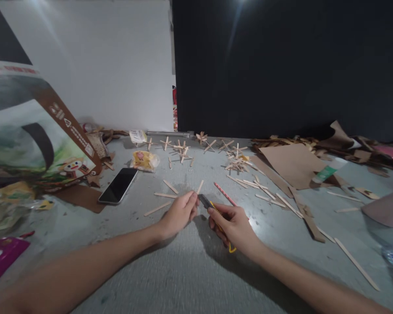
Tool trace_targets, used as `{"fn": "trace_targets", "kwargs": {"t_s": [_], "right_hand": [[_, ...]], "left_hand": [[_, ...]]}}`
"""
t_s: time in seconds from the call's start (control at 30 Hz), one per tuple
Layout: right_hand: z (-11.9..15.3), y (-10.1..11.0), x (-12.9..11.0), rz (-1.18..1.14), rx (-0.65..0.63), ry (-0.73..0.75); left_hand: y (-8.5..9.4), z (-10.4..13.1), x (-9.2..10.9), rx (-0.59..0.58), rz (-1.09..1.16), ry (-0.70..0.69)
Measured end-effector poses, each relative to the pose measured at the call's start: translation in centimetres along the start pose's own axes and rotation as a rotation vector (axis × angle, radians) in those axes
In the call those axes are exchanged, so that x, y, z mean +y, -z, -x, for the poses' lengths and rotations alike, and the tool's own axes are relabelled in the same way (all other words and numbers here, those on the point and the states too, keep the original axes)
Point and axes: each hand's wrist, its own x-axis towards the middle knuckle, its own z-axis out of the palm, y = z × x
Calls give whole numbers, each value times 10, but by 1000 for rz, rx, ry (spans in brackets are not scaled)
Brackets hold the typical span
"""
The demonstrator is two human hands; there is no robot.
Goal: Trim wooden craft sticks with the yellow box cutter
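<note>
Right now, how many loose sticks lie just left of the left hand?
3: upper stick, middle stick and lower stick, just left of the left hand; others may hide beneath it.

Along the far edge of the dull grey table (131, 279) rise a flat white panel (101, 65) on the left and a flat black panel (288, 69) on the right — a narrow vertical gap (174, 104) between them. Pale light streaks (237, 19) glint high on both.

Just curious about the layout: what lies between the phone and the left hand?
Three wooden sticks lie between the phone and left hand, in the head view.
</note>
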Motion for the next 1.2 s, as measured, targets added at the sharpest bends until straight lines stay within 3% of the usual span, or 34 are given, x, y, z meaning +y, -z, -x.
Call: {"fn": "trace_targets", "kwargs": {"t_s": [0.93, 1.2], "right_hand": [[0, 1, -3, -91, -71, 39], [-2, 0, 1, -92, -9, 25]], "left_hand": [[10, -6, 3, -126, 179, -20], [5, -1, 4, -123, 189, -22]]}}
